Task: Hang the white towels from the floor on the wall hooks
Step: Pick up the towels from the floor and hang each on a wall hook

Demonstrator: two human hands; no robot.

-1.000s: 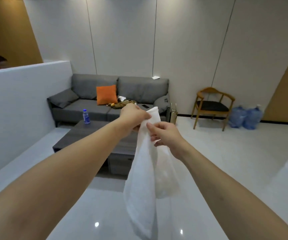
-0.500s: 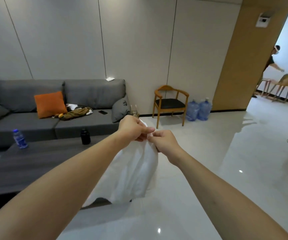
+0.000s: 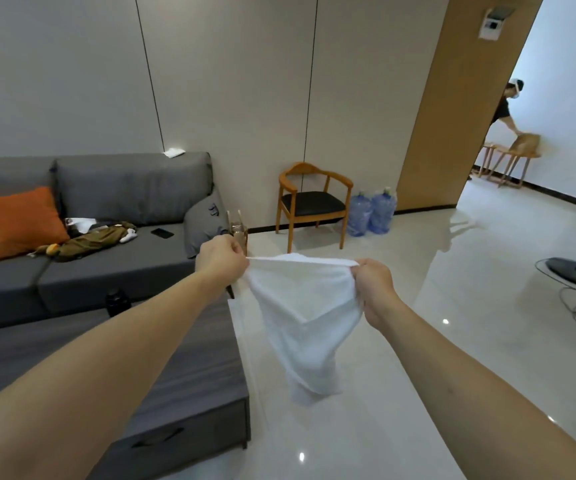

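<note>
Towel (image 3: 305,306) stretches between your pinching left grip (image 3: 220,259) and right grip (image 3: 373,285), above glossy floor (image 3: 418,341); sofa (image 3: 113,209) at left.

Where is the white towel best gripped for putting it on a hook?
Probably along its top edge, as now: the left hand and right hand pinch the white towel at opposite ends, from above. The edge is taut between them and the rest hangs free.

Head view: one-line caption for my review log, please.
Both hands, left hand and right hand, grip a white towel stretched between them over the glossy floor, beside a grey sofa.
</note>
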